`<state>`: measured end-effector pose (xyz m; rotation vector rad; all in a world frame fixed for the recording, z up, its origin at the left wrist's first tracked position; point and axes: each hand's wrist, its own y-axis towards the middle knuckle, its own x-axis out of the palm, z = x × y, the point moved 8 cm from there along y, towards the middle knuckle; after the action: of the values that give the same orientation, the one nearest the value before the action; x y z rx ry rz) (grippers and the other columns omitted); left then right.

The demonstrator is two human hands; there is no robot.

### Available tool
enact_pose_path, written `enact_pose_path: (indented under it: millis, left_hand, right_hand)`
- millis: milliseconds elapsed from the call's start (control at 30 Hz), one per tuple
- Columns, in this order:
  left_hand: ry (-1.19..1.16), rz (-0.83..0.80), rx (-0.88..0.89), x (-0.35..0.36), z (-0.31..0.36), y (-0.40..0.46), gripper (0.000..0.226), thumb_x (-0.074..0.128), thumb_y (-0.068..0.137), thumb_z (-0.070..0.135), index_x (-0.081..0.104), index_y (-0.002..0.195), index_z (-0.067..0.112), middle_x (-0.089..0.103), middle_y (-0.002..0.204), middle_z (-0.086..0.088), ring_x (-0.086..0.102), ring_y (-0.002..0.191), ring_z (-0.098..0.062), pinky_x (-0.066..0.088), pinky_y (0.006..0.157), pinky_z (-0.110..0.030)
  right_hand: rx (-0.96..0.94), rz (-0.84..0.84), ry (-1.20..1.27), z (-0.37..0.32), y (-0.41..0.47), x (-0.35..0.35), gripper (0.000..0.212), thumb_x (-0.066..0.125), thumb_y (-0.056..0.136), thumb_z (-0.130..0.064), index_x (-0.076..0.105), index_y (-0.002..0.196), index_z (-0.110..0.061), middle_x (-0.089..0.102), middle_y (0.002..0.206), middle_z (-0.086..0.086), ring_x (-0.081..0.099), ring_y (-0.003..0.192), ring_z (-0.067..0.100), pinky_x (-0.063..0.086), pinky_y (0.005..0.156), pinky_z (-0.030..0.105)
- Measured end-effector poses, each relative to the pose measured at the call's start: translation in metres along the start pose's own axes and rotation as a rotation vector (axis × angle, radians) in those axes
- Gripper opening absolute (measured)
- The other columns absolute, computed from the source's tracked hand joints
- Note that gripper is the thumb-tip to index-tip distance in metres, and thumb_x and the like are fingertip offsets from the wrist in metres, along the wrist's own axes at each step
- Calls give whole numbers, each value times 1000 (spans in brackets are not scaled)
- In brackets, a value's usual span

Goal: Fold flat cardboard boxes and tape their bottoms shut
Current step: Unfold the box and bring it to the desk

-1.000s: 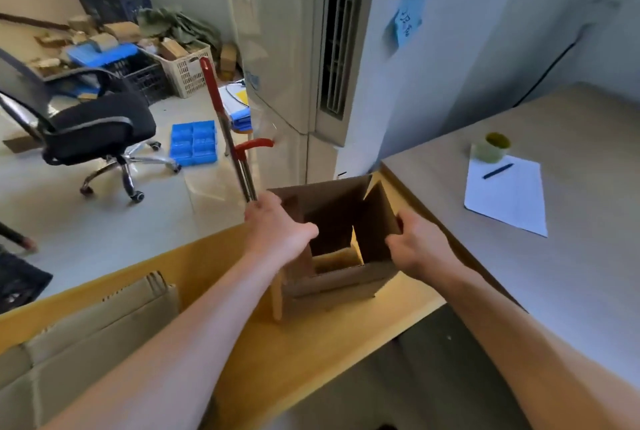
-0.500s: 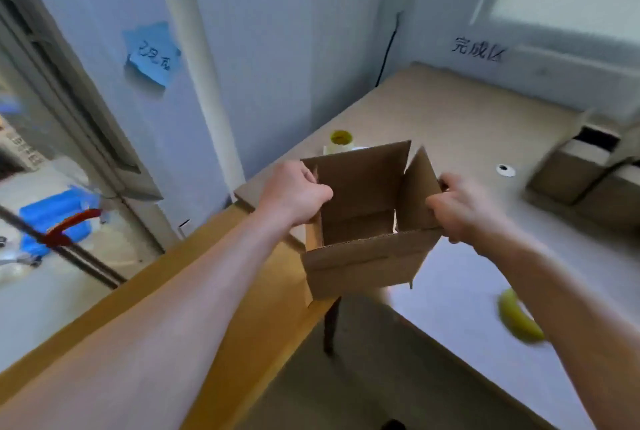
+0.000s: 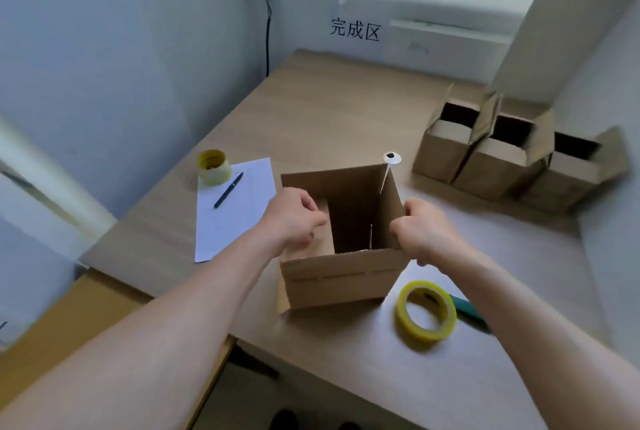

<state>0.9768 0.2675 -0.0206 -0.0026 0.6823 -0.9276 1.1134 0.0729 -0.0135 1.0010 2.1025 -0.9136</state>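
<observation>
Open cardboard box (image 3: pixel 341 256) held upright at near edge of grey table (image 3: pixel 322 111), both hands on it.

L hand (image 3: pixel 294 218) is curled over box's left wall, fingers hooked inside; R hand (image 3: pixel 420 230) is clamped on right wall at the rim. Box top open; interior dark, a side flap seen folded in at left, contents not discernible. Yellow tape roll (image 3: pixel 426 314) lies flat just right of box, a green-handled tool (image 3: pixel 469 312) partly hidden behind it. Three finished boxes (image 3: pixel 512 159) stand in a row at far right, tops open, insides dark. 2nd tape roll (image 3: pixel 213 167) stands at corner of a paper sheet (image 3: pixel 235 211), w/ black pen (image 3: pixel 228 190) on sheet. Small white disc (image 3: pixel 392 157) beyond box.
</observation>
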Motion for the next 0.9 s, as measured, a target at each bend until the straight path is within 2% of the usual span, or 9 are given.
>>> enact_pose_path:
  millis: [167,300,433,500,567,667,733,833,900]
  left_hand:
    - [71,-333,76,31,-20,6,10,67,89,39,72,94,32,70,99,11,63,98,-6,53,87,-28]
    - [-242,-509,42,9,-48,-4,49,69,71,62,70,111,33,69,115,14,60,113,-7,47,102,-32]
    - [234,-664,201,11,-75,-19,84,70,47,85,51,123,57,47,132,38,38,129,13,33,107,-22]
    - [478,-652,257,27,-86,-18,98,67,46,84,46,135,48,34,148,28,18,143,2,23,117,-32]
    - [507,-617,285,38,-90,-15,93,64,51,79,50,135,41,32,154,18,7,147,-4,16,117,-34]
    - [343,-553,274,35,-92,-1,63,63,54,67,62,112,42,47,145,17,18,144,2,23,109,-23]
    - [237,-488,283,28,-92,6,43,67,54,63,61,92,44,59,128,18,39,132,3,34,101,-17]
    - [111,-172,320,10,-94,20,42,79,60,43,56,94,34,54,105,13,55,99,-9,47,82,-20]
    - [138,-2,266,3,-101,26,68,82,64,25,46,122,28,36,115,12,50,100,-11,43,79,-16]
  right_hand:
    - [-123,-53,-191,-19,4,27,11,43,67,-23,41,78,-23,51,77,-2,47,69,16,27,51,30]
    - [-60,-153,-269,6,8,58,9,44,77,-19,38,84,-23,48,81,-1,46,73,23,37,61,33]
    - [29,-124,-284,19,14,70,10,43,78,-18,34,81,-23,49,82,1,48,75,27,40,64,36]
    - [22,-135,-314,4,15,80,13,42,77,-21,29,78,-25,50,81,2,47,71,25,37,59,36]
    - [-11,-138,-359,-10,14,90,16,46,81,-33,34,85,-24,57,94,6,52,80,29,41,66,37]
    - [-41,-330,-333,-18,7,110,67,36,75,-80,52,111,-26,62,110,-5,56,97,20,44,79,36]
    - [-108,-491,-292,-26,0,119,86,31,63,-92,60,118,-32,64,113,-13,57,102,12,46,86,32]
    - [-131,-493,-162,-19,3,111,77,59,59,-79,63,121,-35,64,110,-18,60,104,6,47,90,26]
    - [-149,-202,-155,-1,13,94,56,75,65,-54,60,116,-35,57,105,-18,60,103,10,47,84,24]
